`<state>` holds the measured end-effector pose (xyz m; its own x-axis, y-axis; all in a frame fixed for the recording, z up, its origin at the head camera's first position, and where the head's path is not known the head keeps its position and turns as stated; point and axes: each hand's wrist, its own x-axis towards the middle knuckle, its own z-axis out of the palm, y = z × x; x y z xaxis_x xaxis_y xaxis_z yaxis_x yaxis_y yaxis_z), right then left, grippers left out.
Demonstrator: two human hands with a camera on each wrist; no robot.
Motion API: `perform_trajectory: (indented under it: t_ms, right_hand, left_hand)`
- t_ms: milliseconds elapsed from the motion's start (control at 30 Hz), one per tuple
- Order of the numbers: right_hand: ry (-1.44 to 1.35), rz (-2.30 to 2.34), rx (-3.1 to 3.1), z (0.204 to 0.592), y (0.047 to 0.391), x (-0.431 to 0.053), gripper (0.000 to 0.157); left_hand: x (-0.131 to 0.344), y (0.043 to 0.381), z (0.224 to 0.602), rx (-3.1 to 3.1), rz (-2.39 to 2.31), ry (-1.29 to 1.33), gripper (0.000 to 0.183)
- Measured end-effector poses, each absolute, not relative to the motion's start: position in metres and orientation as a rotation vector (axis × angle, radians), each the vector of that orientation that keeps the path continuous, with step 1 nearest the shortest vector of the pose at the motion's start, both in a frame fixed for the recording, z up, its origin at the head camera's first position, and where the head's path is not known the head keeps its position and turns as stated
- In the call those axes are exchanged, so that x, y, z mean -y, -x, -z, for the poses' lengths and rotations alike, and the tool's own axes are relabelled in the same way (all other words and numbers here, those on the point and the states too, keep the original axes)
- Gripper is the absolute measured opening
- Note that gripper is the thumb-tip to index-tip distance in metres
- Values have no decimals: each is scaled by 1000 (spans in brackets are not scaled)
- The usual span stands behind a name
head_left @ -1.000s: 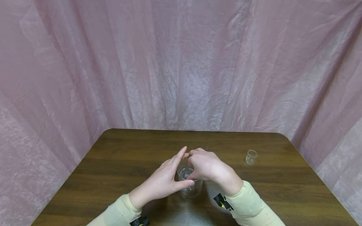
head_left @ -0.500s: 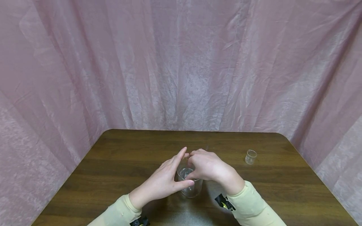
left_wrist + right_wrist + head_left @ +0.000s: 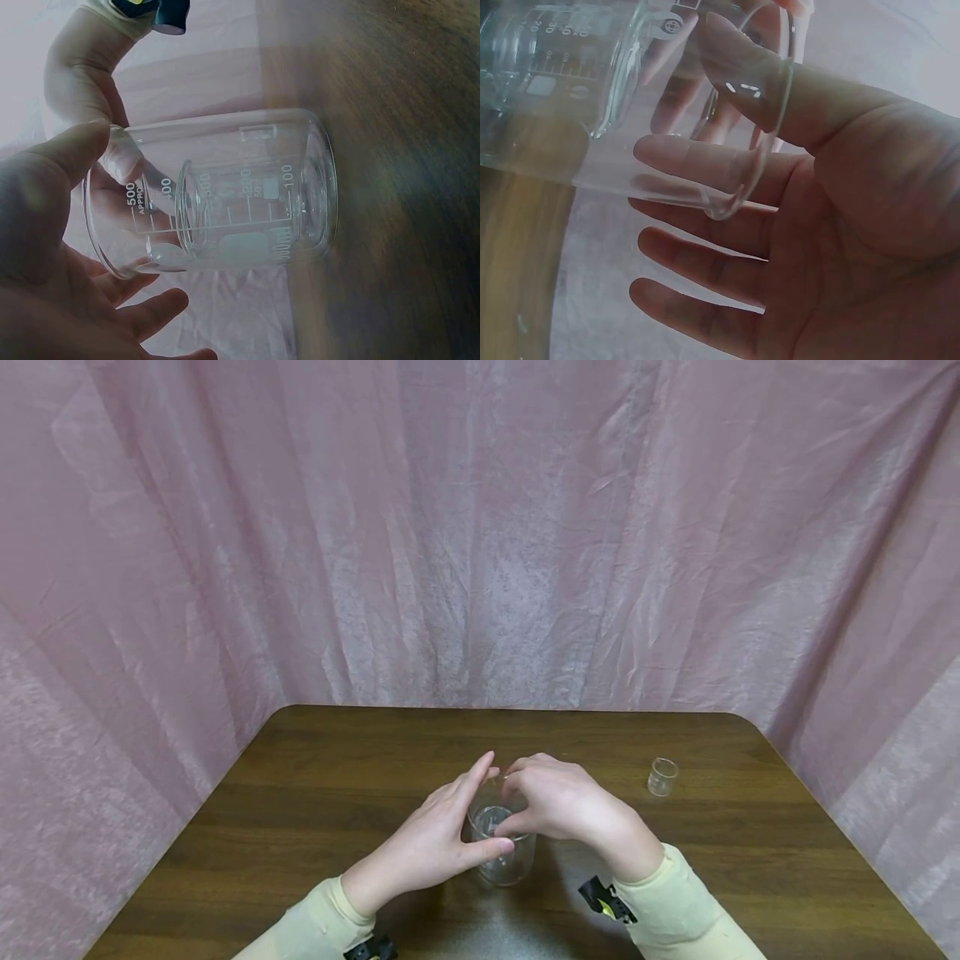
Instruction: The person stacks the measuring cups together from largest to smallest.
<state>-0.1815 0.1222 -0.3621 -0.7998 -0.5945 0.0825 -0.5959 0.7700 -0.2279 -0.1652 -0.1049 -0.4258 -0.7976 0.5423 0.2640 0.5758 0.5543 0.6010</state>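
A clear 500 ml glass beaker (image 3: 517, 864) stands upright on the table, with a smaller graduated beaker (image 3: 562, 71) low inside it. My left hand (image 3: 427, 847) holds the big beaker near its rim, thumb on the near side and fingers round the left and back. Over the mouth is my right hand (image 3: 566, 802); its thumb and index finger reach down inside the glass, spread apart, with nothing pinched between them. In the right wrist view its other fingers extend outside the wall. The inner beaker's rim sits well below the big beaker's rim in the left wrist view.
A tiny glass beaker (image 3: 662, 777) stands apart on the right side of the brown wooden table (image 3: 360, 752). Pink curtains (image 3: 480, 543) hang behind the table and along both sides.
My right hand has shifted slightly to the right, and its fingers have spread away from the thumb. The left hand and the big beaker have stayed in place.
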Motion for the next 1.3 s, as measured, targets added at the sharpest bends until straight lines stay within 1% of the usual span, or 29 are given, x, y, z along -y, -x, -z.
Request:
perform_trajectory:
  t_ms: [333,733,967,1300]
  right_hand:
    - [-950,-416,2920,359,175,-131,37]
    - [-876,-451,2874,354,168,-137,40]
    - [-823,-462,2848,353,167,-143,39]
    - [-726,-449,2820,356,166,-160,45]
  left_hand:
    - [106,165,428,2726,1088,974,110]
    - [105,166,429,2729,1075,982,109]
    - [104,166,428,2718,1047,991,109]
    - [105,166,427,2716,1052,994,109]
